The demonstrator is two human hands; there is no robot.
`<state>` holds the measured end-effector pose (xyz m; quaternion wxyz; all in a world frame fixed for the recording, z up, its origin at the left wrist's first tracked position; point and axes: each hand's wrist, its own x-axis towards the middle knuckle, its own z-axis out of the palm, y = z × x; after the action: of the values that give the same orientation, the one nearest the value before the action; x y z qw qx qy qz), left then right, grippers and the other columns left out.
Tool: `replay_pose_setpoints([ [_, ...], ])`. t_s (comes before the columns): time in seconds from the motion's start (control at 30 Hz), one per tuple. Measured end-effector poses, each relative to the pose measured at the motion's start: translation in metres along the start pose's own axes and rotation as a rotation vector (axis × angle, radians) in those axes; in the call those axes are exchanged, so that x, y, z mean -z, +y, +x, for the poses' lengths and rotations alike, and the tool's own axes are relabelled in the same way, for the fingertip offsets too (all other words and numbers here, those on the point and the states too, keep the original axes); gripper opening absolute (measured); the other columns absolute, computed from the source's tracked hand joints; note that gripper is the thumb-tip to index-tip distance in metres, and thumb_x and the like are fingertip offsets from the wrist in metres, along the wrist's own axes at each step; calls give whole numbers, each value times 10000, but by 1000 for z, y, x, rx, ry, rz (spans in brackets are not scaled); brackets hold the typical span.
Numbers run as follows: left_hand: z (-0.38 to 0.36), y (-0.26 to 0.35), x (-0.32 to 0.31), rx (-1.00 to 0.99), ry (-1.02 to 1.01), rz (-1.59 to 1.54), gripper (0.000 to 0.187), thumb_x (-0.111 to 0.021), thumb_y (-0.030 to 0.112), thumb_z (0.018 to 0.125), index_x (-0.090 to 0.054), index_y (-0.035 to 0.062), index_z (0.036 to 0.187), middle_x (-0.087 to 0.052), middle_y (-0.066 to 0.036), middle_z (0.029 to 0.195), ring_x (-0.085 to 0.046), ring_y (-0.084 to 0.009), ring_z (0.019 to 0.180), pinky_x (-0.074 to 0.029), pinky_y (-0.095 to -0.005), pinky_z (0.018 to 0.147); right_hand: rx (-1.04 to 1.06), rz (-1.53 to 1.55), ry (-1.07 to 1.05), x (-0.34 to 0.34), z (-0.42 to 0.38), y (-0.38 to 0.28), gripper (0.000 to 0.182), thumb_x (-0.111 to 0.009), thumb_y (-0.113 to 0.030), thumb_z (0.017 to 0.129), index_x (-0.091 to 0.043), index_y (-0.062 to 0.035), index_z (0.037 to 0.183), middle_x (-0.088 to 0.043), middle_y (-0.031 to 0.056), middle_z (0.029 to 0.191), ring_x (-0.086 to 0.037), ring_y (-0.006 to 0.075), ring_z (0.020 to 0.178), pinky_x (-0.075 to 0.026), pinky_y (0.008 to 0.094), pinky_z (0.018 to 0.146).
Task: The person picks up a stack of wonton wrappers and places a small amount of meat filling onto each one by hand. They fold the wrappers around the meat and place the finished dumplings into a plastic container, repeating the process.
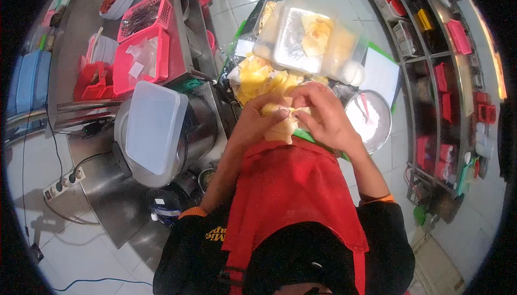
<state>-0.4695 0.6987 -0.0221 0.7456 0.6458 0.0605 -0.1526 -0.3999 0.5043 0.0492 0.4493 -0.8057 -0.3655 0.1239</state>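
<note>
My left hand (259, 118) and my right hand (324, 116) meet in front of the red apron. Their fingertips pinch a pale yellow wonton wrapper (282, 130), gathered at the top, with its loose corner hanging below the fingers. Whatever lies inside the fold is hidden. Just beyond my hands is a heap of yellow wrappers (254, 79). A clear plastic container (285, 39) stands behind the heap, its bottom dusted white and several wrappers at its right side. To the right of my right hand is a metal bowl (389, 128) of white powder with a pink-handled spoon (365, 103).
At left, a large metal pot (121, 133) carries a translucent plastic box (156, 128). Pink baskets (166, 52) sit on the steel counter (75, 42). Shelves (428, 79) with red containers line the right. A power strip (63, 183) lies on the lower left floor.
</note>
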Motion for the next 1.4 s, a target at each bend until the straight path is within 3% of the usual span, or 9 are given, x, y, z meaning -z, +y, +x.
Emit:
replay_pose_setpoints([
  [0.17,-4,-27,16,-2,223,-408,205,-720,117,868,-641,68,1051,-624,-14,1054,-598,-120,942,-511,-266,807,-287,394,253,23,29,45,348,-654,4,826,-560,-52,1156,-605,14,890,-597,99,826,-484,266,724],
  [0.43,-21,-30,41,-16,312,-507,214,-689,90,885,-616,77,1086,-604,-43,1101,-604,-145,983,-527,-283,831,-448,336,81,35,97,148,329,-662,9,818,-597,-68,1131,-625,1,828,-584,69,773,-471,240,682],
  [0.63,-27,-38,37,18,308,-569,193,-667,67,896,-605,77,1079,-603,-52,1120,-607,-154,999,-533,-291,842,-203,-502,82,24,101,206,297,-666,-49,773,-625,-41,1067,-679,202,956,-642,397,835,-512,443,767],
  [0.7,-29,-39,35,30,322,-535,190,-660,61,900,-602,77,1081,-604,-56,1127,-609,-157,1003,-535,-296,845,98,-680,546,34,87,176,220,-646,-55,787,-639,-43,1007,-688,190,920,-657,395,837,-515,477,742],
  [0.77,-33,-33,33,-14,295,-588,220,-649,47,904,-586,77,1112,-603,-62,1155,-610,-164,1014,-535,-302,855,-126,-786,510,69,59,203,225,-612,-126,817,-660,-60,1027,-690,182,960,-649,393,911,-510,484,786],
  [0.83,-33,-27,32,-11,299,-600,253,-644,38,904,-575,79,1144,-598,-64,1174,-609,-169,1023,-535,-304,860,-784,-878,158,98,27,199,274,-565,-198,849,-671,-84,1075,-671,181,1007,-618,381,995,-500,467,875],
  [0.9,-31,-26,30,-8,295,-606,286,-638,30,904,-564,80,1176,-592,-67,1194,-608,-173,1032,-534,-305,864,-852,-953,-159,109,-23,276,292,-525,-247,873,-689,-120,1079,-677,174,980,-624,384,995,-509,468,897],
  [1.13,-10,-1,19,-54,116,-579,522,-662,56,892,-463,104,1372,-536,-76,1296,-553,-188,1153,-496,-320,950,-649,-1083,-274,85,-70,356,306,-487,-297,907,-713,-130,1027,-680,208,1002,-653,401,957,-527,494,870],
  [1.4,-10,13,6,-73,78,-504,600,-677,104,879,-421,111,1422,-515,-76,1312,-520,-185,1181,-451,-308,998,-387,-254,378,95,-2,86,225,-676,-117,851,-684,-40,1062,-697,112,1000,-665,230,890,-513,345,786],
])
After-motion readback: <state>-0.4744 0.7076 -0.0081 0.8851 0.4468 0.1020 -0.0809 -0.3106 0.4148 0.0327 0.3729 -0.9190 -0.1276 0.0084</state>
